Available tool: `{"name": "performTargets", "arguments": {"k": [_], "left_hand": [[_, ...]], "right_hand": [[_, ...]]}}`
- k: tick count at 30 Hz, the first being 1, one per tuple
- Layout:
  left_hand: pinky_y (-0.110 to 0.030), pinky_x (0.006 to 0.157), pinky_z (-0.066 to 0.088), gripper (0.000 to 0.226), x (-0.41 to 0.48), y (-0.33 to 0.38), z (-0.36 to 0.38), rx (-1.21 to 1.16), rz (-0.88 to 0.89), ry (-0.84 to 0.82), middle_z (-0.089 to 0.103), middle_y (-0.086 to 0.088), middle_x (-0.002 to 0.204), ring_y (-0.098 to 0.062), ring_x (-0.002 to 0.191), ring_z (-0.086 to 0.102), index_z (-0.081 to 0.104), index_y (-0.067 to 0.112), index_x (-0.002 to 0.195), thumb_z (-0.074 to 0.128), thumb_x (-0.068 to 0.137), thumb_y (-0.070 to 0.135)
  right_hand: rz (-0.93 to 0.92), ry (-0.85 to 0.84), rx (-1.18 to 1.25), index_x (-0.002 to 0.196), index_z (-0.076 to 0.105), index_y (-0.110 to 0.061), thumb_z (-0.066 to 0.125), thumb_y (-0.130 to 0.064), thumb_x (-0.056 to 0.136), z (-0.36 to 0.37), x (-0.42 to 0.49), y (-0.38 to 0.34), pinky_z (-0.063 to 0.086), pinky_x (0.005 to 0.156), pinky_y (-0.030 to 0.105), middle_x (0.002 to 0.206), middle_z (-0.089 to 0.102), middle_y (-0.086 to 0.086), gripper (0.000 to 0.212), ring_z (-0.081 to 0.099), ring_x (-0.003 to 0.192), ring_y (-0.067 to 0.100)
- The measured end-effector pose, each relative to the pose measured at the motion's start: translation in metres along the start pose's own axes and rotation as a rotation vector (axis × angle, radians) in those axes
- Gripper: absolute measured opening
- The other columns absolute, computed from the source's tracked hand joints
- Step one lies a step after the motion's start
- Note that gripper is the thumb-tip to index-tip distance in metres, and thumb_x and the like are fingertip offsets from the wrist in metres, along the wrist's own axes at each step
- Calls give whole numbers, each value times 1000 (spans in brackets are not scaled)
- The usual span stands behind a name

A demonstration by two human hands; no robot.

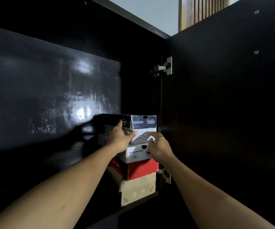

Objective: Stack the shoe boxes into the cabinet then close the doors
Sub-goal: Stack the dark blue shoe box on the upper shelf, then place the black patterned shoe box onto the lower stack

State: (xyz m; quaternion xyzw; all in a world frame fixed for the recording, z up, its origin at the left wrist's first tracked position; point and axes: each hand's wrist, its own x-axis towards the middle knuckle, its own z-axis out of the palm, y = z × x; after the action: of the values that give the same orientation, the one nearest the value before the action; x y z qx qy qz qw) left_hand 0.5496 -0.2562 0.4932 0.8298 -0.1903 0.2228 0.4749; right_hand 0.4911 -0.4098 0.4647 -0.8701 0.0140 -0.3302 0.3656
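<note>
Currently, stack: four shoe boxes inside the cabinet point(54, 90), hard against its right inner wall; kraft box point(138, 190) at the bottom, red box point(140, 171) on it, white box point(136, 154) third, dark blue box point(143, 128) on top
Top box: sits on the white box, its printed end facing out, seemingly turned a little off the line of the boxes below
Left hand point(120, 138): fingers spread over the left front corner of the dark blue box, thumb across its front face; pressing or steadying, not wrapped around it
Right hand point(158, 146): fingers curled against the lower front edge of the dark blue box, where it meets the white box; contact likely, a true grip cannot be told
Right door point(221, 104): swung fully open, hinges point(164, 66) showing; left door not in view
Risk 1: column is tall and narrow, each box offset from the next; an uneven push on the top box could twist it and slide it off to the left, where nothing backs it
Risk 2: pushing low could shove the white box with it and tilt the whole column
Risk 3: any box end proud of the cabinet front would probably foul the door on closing
Judgement: stacking looks close to done; doors not yet closed
</note>
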Motion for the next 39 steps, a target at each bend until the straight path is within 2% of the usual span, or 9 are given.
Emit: {"name": "performTargets", "arguments": {"k": [4,7,10,13,18,22,27,32,39], "left_hand": [[-31,107,37,92,-21,14,-14,37,17,-29,41,-8,154,-26,139,41,24,18,157,73,85,46],[-30,103,41,85,-43,32,-24,79,38,-38,48,-8,146,-25,131,49,30,16,154,73,86,44],[-24,93,41,75,-79,50,-30,72,69,-50,55,1,132,-19,118,54,41,13,148,74,86,41],[-34,108,41,80,-123,62,-31,94,95,-100,49,-6,146,-23,131,48,41,14,148,75,83,46],[-29,103,39,76,-210,102,-19,81,105,-212,46,-2,147,-17,127,49,44,18,146,72,83,48],[-33,108,39,75,-287,139,10,57,134,-340,48,-6,147,-22,133,47,45,18,145,72,83,51],[-36,106,43,78,-385,176,58,-62,125,-518,49,-7,148,-25,133,49,46,18,145,73,81,52],[-36,106,43,77,-461,182,111,-122,126,-704,47,-8,149,-27,135,48,44,14,146,74,83,45],[-32,101,43,74,-529,144,194,-147,78,-929,52,-8,145,-25,132,50,46,10,143,77,83,39]], "right_hand": [[18,-11,34,139,53,-19,43,-18,99,-23,-25,-6,50,94,31,144,49,5,41,60,115,23],[42,23,41,116,62,-14,44,-13,98,-49,-49,-9,53,77,23,113,63,2,26,63,96,15],[86,60,4,137,52,-10,49,-17,101,-79,-82,-13,47,99,29,139,52,10,38,56,121,24],[119,66,-25,146,44,-15,51,-23,100,-112,-128,-17,41,111,36,151,42,10,47,47,135,27],[176,78,-98,147,42,-16,51,-26,102,-184,-224,-20,44,100,29,146,45,8,47,51,129,24],[262,94,-147,146,43,-9,49,-22,102,-244,-312,-11,42,108,41,143,49,12,46,49,132,30],[438,182,-257,148,41,-13,51,-27,101,-309,-416,14,46,92,32,145,50,10,49,58,122,29],[598,292,-323,144,46,-11,54,-26,99,-352,-506,55,44,106,40,145,50,13,48,50,132,32],[898,407,-295,143,45,-7,58,-21,98,-353,-620,132,41,105,39,145,50,17,49,50,132,30]]}}
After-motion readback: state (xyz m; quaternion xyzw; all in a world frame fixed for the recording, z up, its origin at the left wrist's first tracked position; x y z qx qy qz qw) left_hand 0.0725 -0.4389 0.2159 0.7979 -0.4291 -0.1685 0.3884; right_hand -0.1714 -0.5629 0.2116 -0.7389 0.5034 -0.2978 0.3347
